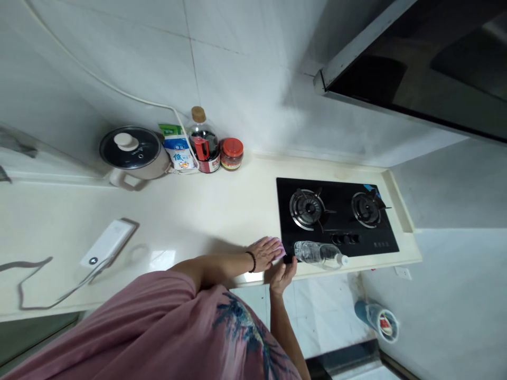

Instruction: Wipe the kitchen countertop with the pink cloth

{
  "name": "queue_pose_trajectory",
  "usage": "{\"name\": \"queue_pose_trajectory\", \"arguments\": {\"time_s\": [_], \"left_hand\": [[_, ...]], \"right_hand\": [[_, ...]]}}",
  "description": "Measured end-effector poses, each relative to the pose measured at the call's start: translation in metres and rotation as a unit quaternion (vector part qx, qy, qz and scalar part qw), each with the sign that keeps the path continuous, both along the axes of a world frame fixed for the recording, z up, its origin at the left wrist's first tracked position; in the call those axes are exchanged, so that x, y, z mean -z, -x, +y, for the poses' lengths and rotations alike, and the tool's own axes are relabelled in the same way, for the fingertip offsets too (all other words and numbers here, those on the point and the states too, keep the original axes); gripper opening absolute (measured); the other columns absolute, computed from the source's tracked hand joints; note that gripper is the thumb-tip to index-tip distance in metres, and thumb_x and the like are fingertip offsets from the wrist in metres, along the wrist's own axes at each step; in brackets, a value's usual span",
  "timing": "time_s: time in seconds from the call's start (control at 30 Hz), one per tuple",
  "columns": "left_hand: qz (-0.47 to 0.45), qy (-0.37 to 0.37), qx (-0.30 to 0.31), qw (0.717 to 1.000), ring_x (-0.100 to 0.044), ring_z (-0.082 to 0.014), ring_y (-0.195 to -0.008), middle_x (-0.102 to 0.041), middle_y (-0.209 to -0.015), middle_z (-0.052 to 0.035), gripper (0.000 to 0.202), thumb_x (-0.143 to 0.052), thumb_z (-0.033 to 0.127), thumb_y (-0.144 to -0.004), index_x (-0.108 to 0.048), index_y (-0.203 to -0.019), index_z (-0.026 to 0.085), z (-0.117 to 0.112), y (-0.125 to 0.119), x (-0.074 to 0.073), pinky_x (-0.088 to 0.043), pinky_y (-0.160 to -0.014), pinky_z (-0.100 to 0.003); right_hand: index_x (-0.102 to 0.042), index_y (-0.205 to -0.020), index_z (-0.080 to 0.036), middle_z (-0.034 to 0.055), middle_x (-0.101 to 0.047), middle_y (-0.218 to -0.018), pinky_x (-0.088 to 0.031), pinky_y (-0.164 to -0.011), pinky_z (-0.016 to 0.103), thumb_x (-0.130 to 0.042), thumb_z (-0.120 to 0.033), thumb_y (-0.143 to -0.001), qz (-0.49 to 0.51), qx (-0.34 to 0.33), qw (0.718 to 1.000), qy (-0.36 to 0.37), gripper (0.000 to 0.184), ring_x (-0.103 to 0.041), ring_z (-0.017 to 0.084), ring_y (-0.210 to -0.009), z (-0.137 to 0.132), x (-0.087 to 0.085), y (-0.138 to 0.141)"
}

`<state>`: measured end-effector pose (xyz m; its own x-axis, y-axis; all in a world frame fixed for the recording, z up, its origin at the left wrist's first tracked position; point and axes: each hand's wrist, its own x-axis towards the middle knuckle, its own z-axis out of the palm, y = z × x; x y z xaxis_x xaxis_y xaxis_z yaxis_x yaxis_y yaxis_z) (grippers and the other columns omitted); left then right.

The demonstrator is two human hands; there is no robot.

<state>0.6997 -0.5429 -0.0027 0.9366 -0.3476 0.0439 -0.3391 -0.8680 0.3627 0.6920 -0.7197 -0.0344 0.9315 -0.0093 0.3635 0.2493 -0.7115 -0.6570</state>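
Observation:
My left hand (264, 253) lies flat on a pink cloth (277, 245), pressing it onto the cream counter (190, 216) just left of the black gas hob (336, 216). A dark bracelet sits on that wrist. My right hand (283, 274) is at the counter's front edge, fingers curled at the base of a clear plastic bottle (320, 253) that lies on its side along the hob's near edge. Whether the fingers truly grip the bottle is hard to see.
At the back wall stand an electric pot (132, 153), a blue-and-white packet (179, 150), a dark sauce bottle (203, 142) and a red-lidded jar (232, 154). A white power strip (108, 244) with its cable lies at the left. A range hood (415, 63) hangs above. A bin (378, 319) stands on the floor.

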Motion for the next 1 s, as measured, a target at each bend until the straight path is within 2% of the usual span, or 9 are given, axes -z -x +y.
{"name": "queue_pose_trajectory", "arguments": {"time_s": [0.2, 0.37, 0.43, 0.53, 0.67, 0.77, 0.83, 0.9, 1.0], "left_hand": [[-0.012, 0.016, 0.085, 0.996, -0.034, -0.0264, -0.166, -0.047, -0.174, -0.0075, 0.056, -0.06, 0.05, -0.106, -0.062, -0.158, 0.028, -0.012, 0.071, 0.004, -0.017, -0.136, -0.048], [-0.006, 0.031, 0.071, 0.997, -0.031, -0.024, -0.167, -0.045, -0.175, -0.001, 0.053, -0.059, 0.049, -0.107, -0.06, -0.159, 0.039, 0.015, 0.095, 0.01, -0.016, -0.137, -0.05], [0.011, 0.03, 0.029, 0.999, -0.027, -0.0242, -0.169, -0.04, -0.179, 0.0, 0.058, -0.057, 0.046, -0.108, -0.052, -0.165, 0.041, 0.04, 0.08, 0.008, -0.014, -0.138, -0.053], [0.069, 0.014, -0.083, 0.994, -0.021, -0.0279, -0.171, -0.035, -0.181, -0.0021, 0.061, -0.051, 0.039, -0.108, -0.046, -0.17, 0.038, 0.094, 0.03, -0.002, -0.011, -0.137, -0.06], [0.113, 0.012, -0.259, 0.959, -0.01, -0.03, -0.172, -0.03, -0.183, -0.0048, 0.065, -0.045, 0.035, -0.109, -0.04, -0.173, 0.033, 0.178, -0.046, -0.021, -0.006, -0.137, -0.063], [0.108, 0.015, -0.326, 0.939, -0.001, -0.0313, -0.173, -0.022, -0.185, -0.0073, 0.069, -0.043, 0.036, -0.11, -0.03, -0.177, 0.028, 0.215, -0.072, -0.029, -0.003, -0.135, -0.066], [0.107, 0.011, -0.332, 0.937, 0.0, -0.0319, -0.173, -0.02, -0.185, -0.0087, 0.07, -0.042, 0.037, -0.11, -0.029, -0.178, 0.027, 0.213, -0.067, -0.029, -0.003, -0.135, -0.065], [0.113, 0.003, -0.302, 0.947, -0.003, -0.0322, -0.173, -0.022, -0.185, -0.0089, 0.068, -0.044, 0.039, -0.11, -0.034, -0.176, 0.027, 0.187, -0.043, -0.025, -0.003, -0.136, -0.064], [0.106, 0.003, -0.158, 0.982, -0.012, -0.0311, -0.173, -0.029, -0.183, -0.0043, 0.066, -0.052, 0.04, -0.106, -0.044, -0.171, 0.035, 0.126, 0.011, -0.013, -0.005, -0.138, -0.061]], "right_hand": [[-0.045, -0.163, -0.017, 0.0241, -0.054, -0.159, -0.042, -0.124, 0.067, -0.033, -0.054, -0.114, 0.015, -0.043, 0.999, 0.001, 0.063, -0.048, 0.037, -0.153, -0.008, -0.009, -0.009], [-0.047, -0.16, -0.014, 0.0258, -0.057, -0.154, -0.043, -0.122, 0.069, -0.032, -0.054, -0.115, -0.01, -0.124, 0.99, 0.062, 0.063, -0.045, 0.037, -0.154, -0.008, -0.006, -0.027], [-0.049, -0.159, -0.01, 0.0282, -0.058, -0.152, -0.04, -0.123, 0.071, -0.032, -0.055, -0.114, -0.011, -0.138, 0.987, 0.086, 0.065, -0.044, 0.038, -0.155, -0.005, -0.002, -0.031], [-0.051, -0.158, -0.008, 0.0297, -0.059, -0.15, -0.036, -0.125, 0.073, -0.033, -0.055, -0.114, -0.008, -0.135, 0.983, 0.121, 0.067, -0.043, 0.04, -0.155, 0.001, 0.001, -0.032], [-0.05, -0.16, -0.007, 0.0292, -0.057, -0.152, -0.034, -0.126, 0.073, -0.034, -0.054, -0.113, 0.0, -0.132, 0.984, 0.12, 0.068, -0.041, 0.039, -0.156, 0.005, 0.0, -0.029], [-0.05, -0.16, -0.007, 0.0286, -0.058, -0.152, -0.033, -0.126, 0.072, -0.034, -0.053, -0.113, 0.003, -0.128, 0.985, 0.115, 0.067, -0.041, 0.038, -0.155, 0.005, 0.0, -0.028], [-0.049, -0.16, -0.007, 0.0282, -0.058, -0.153, -0.033, -0.126, 0.071, -0.034, -0.054, -0.113, 0.003, -0.127, 0.985, 0.113, 0.068, -0.041, 0.038, -0.155, 0.005, 0.0, -0.028], [-0.048, -0.161, -0.007, 0.0283, -0.058, -0.153, -0.034, -0.126, 0.07, -0.034, -0.054, -0.114, 0.003, -0.127, 0.986, 0.109, 0.068, -0.042, 0.038, -0.155, 0.004, 0.0, -0.027], [-0.047, -0.161, -0.006, 0.0287, -0.058, -0.152, -0.035, -0.126, 0.07, -0.033, -0.054, -0.114, 0.003, -0.128, 0.986, 0.109, 0.068, -0.043, 0.038, -0.155, 0.004, 0.0, -0.026]]}}
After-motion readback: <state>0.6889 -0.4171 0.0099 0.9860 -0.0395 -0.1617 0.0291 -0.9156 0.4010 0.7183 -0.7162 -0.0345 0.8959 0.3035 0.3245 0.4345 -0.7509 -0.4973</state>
